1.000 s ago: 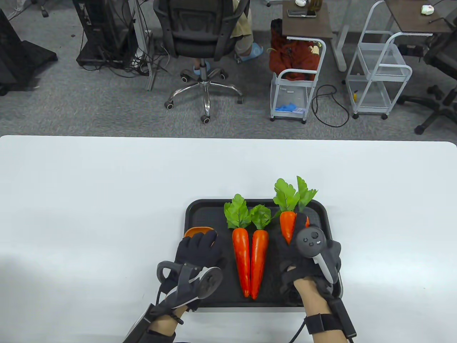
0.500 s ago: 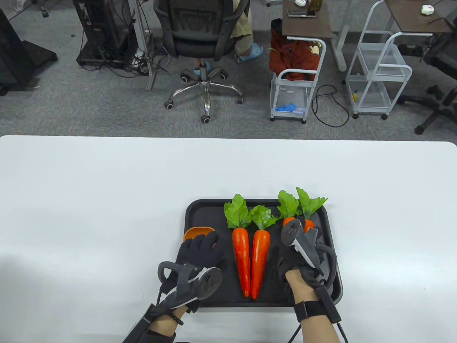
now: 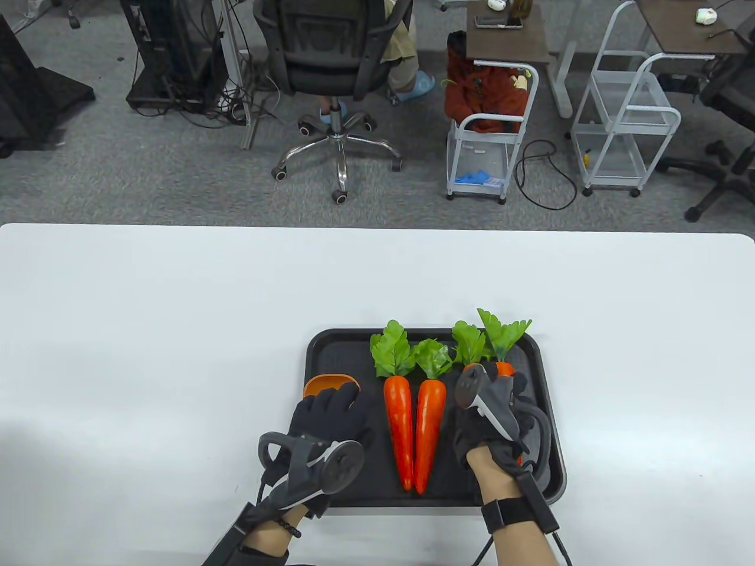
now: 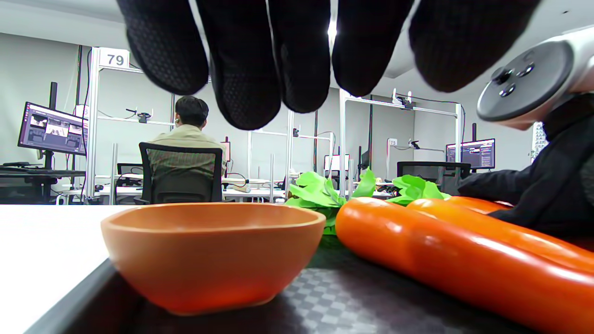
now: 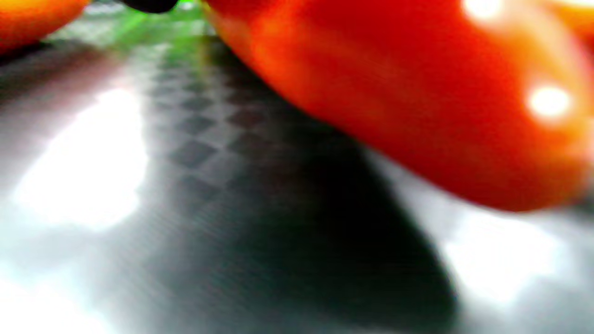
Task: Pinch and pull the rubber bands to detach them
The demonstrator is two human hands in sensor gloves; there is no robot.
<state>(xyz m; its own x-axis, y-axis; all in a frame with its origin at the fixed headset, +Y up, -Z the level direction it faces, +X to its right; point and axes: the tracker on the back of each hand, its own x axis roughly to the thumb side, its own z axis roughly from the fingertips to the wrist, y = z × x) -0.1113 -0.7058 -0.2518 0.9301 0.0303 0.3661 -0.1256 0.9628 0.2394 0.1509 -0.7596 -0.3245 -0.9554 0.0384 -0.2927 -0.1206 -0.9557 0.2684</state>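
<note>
We judge that we are at the reach-and-grasp step: our right hand lies over the pair of carrots at the right of the black tray, and next we must find and pinch a rubber band, though no band shows in any view. We cannot tell how the right fingers lie, hidden under the tracker in the table view and absent from the blurred right wrist view. Our left hand hovers, fingers loosely spread and holding nothing, over the orange bowl in the tray's lower left.
</note>
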